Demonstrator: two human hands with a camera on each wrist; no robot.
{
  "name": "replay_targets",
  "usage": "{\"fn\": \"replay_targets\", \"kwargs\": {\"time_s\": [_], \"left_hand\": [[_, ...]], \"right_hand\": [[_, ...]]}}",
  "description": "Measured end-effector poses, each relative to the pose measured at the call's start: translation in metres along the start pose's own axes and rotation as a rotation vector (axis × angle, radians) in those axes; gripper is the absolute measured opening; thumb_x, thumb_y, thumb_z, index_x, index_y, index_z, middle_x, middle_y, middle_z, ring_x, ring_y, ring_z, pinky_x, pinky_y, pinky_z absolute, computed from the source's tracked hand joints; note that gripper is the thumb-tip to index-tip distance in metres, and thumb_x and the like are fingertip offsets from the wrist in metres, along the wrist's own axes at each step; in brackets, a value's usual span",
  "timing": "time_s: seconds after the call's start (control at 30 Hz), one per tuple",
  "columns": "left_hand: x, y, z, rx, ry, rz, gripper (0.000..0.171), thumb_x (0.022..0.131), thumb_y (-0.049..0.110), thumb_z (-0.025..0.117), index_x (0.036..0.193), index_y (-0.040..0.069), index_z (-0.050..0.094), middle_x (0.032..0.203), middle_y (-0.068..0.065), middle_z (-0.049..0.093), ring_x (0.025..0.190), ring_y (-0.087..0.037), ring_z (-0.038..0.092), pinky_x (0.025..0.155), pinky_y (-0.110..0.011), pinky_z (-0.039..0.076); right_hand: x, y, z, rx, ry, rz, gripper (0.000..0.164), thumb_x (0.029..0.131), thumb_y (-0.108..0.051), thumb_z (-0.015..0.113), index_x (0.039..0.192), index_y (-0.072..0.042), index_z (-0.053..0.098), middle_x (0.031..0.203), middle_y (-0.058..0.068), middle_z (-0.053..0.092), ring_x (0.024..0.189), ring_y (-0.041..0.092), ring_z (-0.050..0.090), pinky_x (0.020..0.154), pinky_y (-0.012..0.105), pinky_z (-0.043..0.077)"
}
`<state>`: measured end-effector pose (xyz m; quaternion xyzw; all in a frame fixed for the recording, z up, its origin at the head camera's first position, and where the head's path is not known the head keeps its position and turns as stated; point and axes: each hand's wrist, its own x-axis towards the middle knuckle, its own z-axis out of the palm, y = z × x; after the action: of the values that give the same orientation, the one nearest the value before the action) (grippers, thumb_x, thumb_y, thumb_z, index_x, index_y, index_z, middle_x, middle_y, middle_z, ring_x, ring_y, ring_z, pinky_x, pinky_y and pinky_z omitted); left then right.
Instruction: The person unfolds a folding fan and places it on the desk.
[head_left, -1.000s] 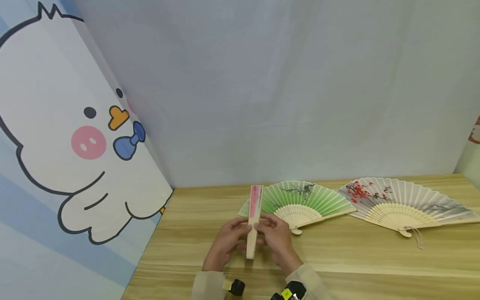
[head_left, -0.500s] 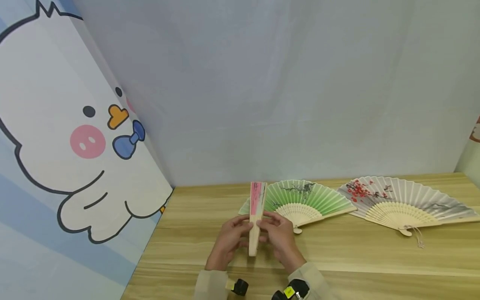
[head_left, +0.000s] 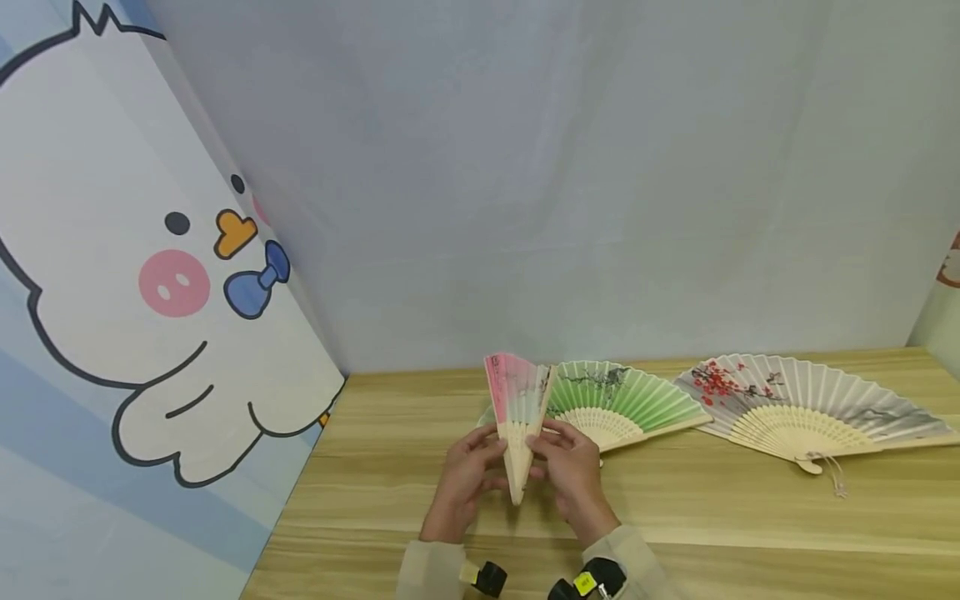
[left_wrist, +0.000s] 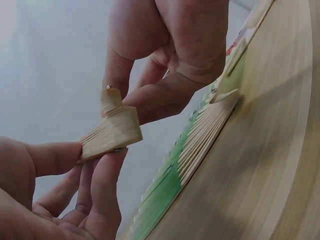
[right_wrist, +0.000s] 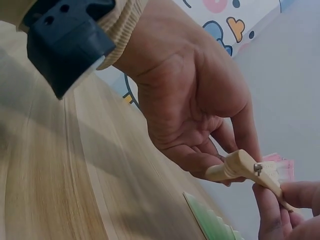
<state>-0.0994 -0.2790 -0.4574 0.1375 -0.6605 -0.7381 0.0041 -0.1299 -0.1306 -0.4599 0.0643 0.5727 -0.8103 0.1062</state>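
Note:
A folding fan [head_left: 517, 400] with pink-to-pale-green cloth and light wooden ribs is held upright in front of me, partly spread into a narrow wedge. My left hand [head_left: 463, 471] pinches its left edge between thumb and fingers. On the opposite edge, my right hand [head_left: 572, 467] pinches the guard stick. In the left wrist view the wooden rib end [left_wrist: 117, 127] points at the camera, with fingers on both sides. A metal pivot pin [right_wrist: 258, 168] shows in the right wrist view. Behind the held fan, a spread green fan [head_left: 637, 400] lies on the table, partly covered.
A spread white-grey fan with red blossoms [head_left: 817, 408] lies at the right, its cord hanging by the handle. The wooden table [head_left: 675, 508] ends at a grey cloth backdrop [head_left: 600, 208]. A cartoon-printed panel [head_left: 97, 250] stands on the left.
The pink fan went from folded to slightly spread, its right guard stick swinging to the right. Both hands have shifted a little to the right.

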Motion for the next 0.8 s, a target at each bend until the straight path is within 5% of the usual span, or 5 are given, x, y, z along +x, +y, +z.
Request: {"fn": "replay_targets", "kwargs": {"time_s": [0.8], "left_hand": [[0.000, -0.001, 0.020, -0.224, 0.138, -0.009, 0.049, 0.105, 0.008, 0.062, 0.151, -0.003, 0.052, 0.103, -0.001, 0.061, 0.084, -0.012, 0.065, 0.060, -0.019, 0.058]], "right_hand": [[0.004, -0.009, -0.006, 0.101, 0.102, -0.001, 0.042, 0.100, 0.003, 0.068, 0.140, 0.010, 0.057, 0.102, 0.009, 0.066, 0.078, 0.010, 0.068, 0.059, 0.022, 0.061]]}}
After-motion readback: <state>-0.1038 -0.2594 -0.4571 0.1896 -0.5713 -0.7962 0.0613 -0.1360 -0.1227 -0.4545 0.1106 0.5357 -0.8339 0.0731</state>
